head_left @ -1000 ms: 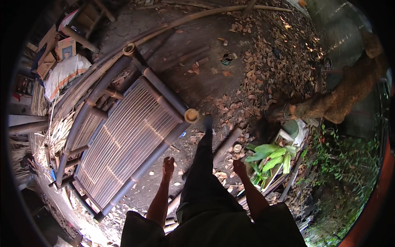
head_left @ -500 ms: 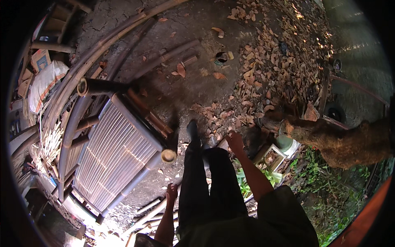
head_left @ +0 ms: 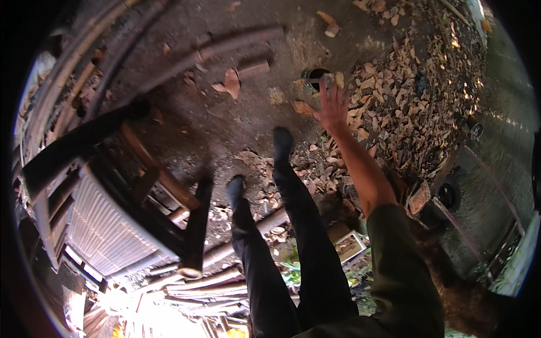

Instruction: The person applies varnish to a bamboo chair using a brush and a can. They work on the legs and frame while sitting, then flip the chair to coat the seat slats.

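Note:
My right hand (head_left: 333, 109) is stretched out low over the ground, its fingers apart and nothing held in them. Just beyond its fingertips, a small dark round can (head_left: 313, 77) lies on the bare earth; whether the fingers touch it I cannot tell. A pale yellowish piece (head_left: 339, 79) sits at the can's right side, close by the fingertips. Left of the hand lies a brown dry leaf (head_left: 303, 107). My left hand is out of the picture.
On the left stands a bamboo bench (head_left: 107, 219) with dark posts. Long bamboo poles (head_left: 62, 73) curve behind it, and more bamboo pieces (head_left: 208, 287) lie at the lower left. Dry leaves (head_left: 394, 107) cover the right side; a tree trunk (head_left: 462, 281) stands at lower right.
I have moved forward and leaned down. My right hand has gone from beside my leg out to the can, its fingers spreading. My left hand has left the view.

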{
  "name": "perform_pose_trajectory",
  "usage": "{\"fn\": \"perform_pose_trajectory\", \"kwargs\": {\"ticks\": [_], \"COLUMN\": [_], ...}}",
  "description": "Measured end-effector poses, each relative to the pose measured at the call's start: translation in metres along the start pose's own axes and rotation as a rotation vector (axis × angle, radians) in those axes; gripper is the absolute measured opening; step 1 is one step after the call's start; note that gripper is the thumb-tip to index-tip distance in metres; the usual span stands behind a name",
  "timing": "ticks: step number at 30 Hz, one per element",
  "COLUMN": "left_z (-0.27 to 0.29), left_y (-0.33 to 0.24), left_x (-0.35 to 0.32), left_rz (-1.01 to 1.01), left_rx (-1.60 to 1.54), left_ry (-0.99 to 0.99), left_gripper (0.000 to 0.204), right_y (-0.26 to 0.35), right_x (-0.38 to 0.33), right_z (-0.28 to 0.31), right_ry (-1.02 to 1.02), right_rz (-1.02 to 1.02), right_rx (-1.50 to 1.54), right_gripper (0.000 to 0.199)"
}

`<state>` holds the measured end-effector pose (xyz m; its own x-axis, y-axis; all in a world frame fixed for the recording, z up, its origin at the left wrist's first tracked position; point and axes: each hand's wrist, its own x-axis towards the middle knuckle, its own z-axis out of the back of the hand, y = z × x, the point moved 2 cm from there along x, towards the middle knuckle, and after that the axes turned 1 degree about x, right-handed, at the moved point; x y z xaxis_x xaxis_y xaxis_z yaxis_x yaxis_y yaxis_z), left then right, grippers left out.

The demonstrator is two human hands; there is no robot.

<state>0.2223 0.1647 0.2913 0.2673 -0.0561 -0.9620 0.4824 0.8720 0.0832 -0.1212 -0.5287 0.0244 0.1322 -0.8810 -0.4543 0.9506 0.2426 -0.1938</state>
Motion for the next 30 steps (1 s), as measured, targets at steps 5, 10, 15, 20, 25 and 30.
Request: {"fn": "perform_pose_trajectory", "kwargs": {"ticks": [5,10,15,20,25,30], "left_z": [-0.008,-0.031,-0.050,-0.074,-0.104,-0.123], "left_y": [-0.066,-0.098,-0.117,-0.126,-0.134,-0.134], "left_x": [-0.006,-0.009,-0.014,-0.019,-0.037,-0.045], "left_rz": [0.173,0.240,0.255,0.258,0.255,0.209], "left_rx": [-0.130,-0.233,-0.321,-0.417,-0.552,-0.692], "left_ry": [0.065,0.103,0.116,0.109,0.081,0.031], "left_gripper": [0.024,0.024,0.025,0.026,0.028,0.029], "right_y": [-0.009,-0.009,-0.020,-0.022,0.015,0.057], "right_x": [0.091,0.130,0.132,0.123,0.081,0.001], "right_z": [-0.031,-0.054,-0.064,-0.048,0.013,0.114], "right_ry": [0.194,0.311,0.330,0.337,0.360,0.266], "right_rz": [0.050,0.101,0.133,0.160,0.261,0.470], "right_rx": [-0.204,-0.312,-0.336,-0.251,-0.217,-0.249], "right_gripper": [0.118,0.116,0.115,0.116,0.113,0.108]}}
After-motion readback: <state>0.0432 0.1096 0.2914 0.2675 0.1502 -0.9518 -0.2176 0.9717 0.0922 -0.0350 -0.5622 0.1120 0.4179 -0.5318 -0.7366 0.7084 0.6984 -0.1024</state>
